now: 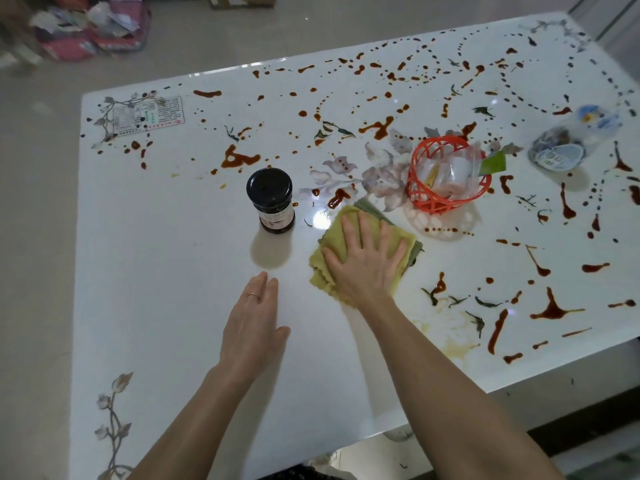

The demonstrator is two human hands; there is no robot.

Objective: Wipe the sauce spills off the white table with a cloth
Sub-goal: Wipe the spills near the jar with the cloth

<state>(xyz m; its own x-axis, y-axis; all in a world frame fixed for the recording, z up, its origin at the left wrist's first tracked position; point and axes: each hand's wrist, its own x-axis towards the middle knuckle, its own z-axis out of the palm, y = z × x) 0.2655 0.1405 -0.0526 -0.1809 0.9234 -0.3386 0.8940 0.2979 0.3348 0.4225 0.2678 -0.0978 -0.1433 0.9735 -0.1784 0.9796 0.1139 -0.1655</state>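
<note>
Both hands' fingers [369, 230] lie straight, so I press my right hand [363, 265] evenly on the cloth [330, 237], sweeping toward the nearest spill [337, 197].

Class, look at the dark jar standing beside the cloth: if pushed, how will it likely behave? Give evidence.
The jar looks like filled glass, so it is probably heavy for its size and breakable. It stands upright, taller than wide, on a glossy table, so a low push would likely slide it; a high one might tip it.
</note>
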